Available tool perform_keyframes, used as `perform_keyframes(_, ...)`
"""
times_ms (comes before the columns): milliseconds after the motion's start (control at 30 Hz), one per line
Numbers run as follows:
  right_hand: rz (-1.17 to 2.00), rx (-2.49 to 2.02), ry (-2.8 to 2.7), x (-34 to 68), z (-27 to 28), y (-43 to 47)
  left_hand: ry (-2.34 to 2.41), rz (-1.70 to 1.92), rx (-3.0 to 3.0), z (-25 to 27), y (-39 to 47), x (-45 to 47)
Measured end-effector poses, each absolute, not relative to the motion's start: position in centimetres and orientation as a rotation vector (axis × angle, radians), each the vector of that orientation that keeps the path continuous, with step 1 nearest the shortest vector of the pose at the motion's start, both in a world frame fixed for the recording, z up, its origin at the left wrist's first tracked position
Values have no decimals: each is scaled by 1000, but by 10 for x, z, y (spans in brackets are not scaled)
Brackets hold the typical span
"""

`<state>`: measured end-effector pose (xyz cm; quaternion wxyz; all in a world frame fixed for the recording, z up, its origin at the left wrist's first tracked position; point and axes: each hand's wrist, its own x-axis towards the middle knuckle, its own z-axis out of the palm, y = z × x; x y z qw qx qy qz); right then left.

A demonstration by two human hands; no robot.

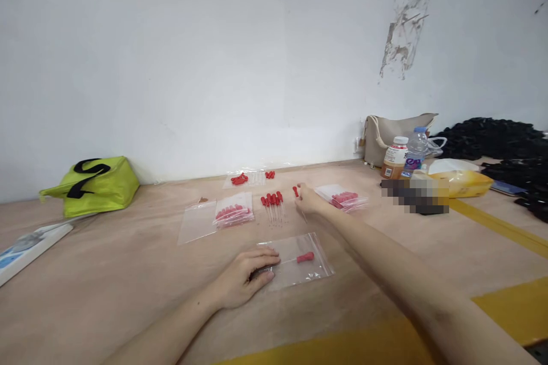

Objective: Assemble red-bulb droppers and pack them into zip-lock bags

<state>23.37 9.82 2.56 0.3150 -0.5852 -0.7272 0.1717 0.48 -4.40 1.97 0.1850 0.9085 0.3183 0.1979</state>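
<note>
My left hand (244,276) rests on the left part of a clear zip bag (282,279), its fingers stretched out and the thumb apart. Inside that bag lies one dropper (305,257) with a red bulb, pointing right. Farther off, my right hand (309,201) pinches another dropper (295,191); its red bulb shows above the fingers and its thin tube below. Just left of this hand, several red-bulbed droppers (273,199) lie in a row, bulbs toward the wall. Filled bags (233,212) are stacked to their left, and more filled bags (345,198) lie right of my right hand.
Near the wall lies a clear bag (257,178) with red bulbs and clear tubes. A green bag (103,185) and a power strip (34,245) are at left. Bottles (396,158), a beige bag (372,148), a yellow pack (471,185) and a black heap (492,137) stand right.
</note>
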Motion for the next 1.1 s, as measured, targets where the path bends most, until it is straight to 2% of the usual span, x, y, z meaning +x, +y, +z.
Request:
perform_keyframes(67,515,-1510,-1837,252,19,83,905,565,2564,19,-43,5)
perform_keyframes(200,899,-1276,-1443,277,0,46,911,555,2566,18,-41,5)
perform_keyframes(533,1091,-1080,-1047,271,-8,11,977,536,2548,20,-42,5)
perform_keyframes(733,1286,-1027,-1155,277,-10,3,1043,522,2520,19,-44,3)
perform_keyframes(800,1226,-1077,-1314,281,-9,3,1038,524,2522,19,-44,3)
perform_keyframes(933,909,-1159,-1672,286,-9,7,1033,535,2518,20,-43,4)
perform_keyframes(1100,778,-1094,-1812,280,-17,8,1010,546,2526,20,-43,5)
